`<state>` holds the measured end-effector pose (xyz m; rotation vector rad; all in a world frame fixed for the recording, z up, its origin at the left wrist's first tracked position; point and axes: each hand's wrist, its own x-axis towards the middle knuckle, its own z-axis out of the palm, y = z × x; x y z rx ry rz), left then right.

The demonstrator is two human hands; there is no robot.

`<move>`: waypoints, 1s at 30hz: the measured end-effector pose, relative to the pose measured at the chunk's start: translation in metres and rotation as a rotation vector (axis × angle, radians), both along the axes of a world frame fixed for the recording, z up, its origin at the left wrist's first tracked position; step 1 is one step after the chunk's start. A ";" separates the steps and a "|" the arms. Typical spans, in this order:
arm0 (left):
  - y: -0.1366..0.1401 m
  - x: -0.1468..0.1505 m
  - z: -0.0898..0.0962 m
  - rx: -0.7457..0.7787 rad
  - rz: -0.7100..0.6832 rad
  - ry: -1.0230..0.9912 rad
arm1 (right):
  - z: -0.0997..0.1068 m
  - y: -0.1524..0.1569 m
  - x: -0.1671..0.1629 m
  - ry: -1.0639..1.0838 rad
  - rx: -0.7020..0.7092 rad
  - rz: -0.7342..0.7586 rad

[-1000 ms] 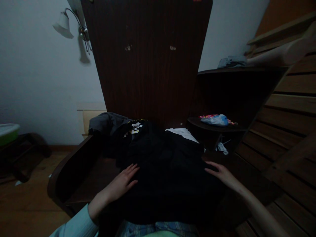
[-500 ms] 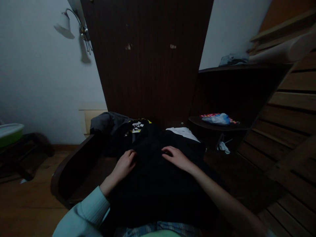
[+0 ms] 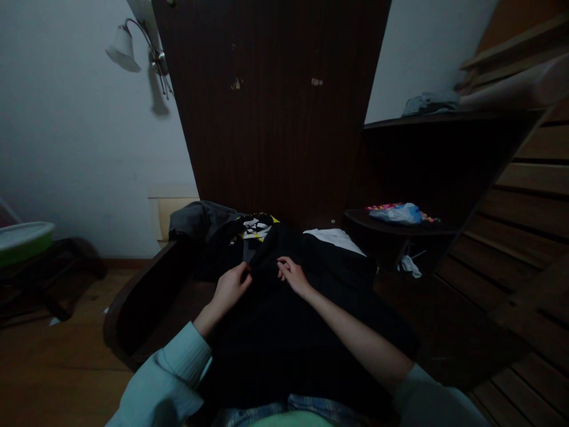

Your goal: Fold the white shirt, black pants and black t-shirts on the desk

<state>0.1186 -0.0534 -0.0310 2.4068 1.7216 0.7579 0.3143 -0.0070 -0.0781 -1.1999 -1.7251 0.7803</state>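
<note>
A large black garment point(image 3: 311, 320) is spread in front of me; its exact kind is lost in the dim light. My left hand point(image 3: 232, 286) is closed in a pinch at the garment's left edge, where the cloth rises in a fold. Close by on the right, my right hand point(image 3: 294, 277) rests over the middle of the same cloth with its fingers curled and pinched on the fabric. Behind the hands lie a grey garment point(image 3: 202, 219), a yellow, white and black printed cloth point(image 3: 258, 226) and a white cloth point(image 3: 335, 239).
A dark wooden armrest point(image 3: 133, 302) curves along the left, and a tall dark panel point(image 3: 275, 118) stands behind. Corner shelves point(image 3: 448, 230) hold a plastic bag point(image 3: 398, 213). A green tub point(image 3: 26, 243) sits on a stool at far left; wooden slats point(image 3: 533, 196) line the right.
My right hand has moved left, nearer my left hand, and its fingers have closed. My left hand has shifted slightly up and right and now pinches the cloth, raising a fold.
</note>
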 end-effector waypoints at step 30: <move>0.051 0.003 -0.040 0.143 0.144 -0.298 | -0.009 0.007 0.005 0.025 -0.011 0.215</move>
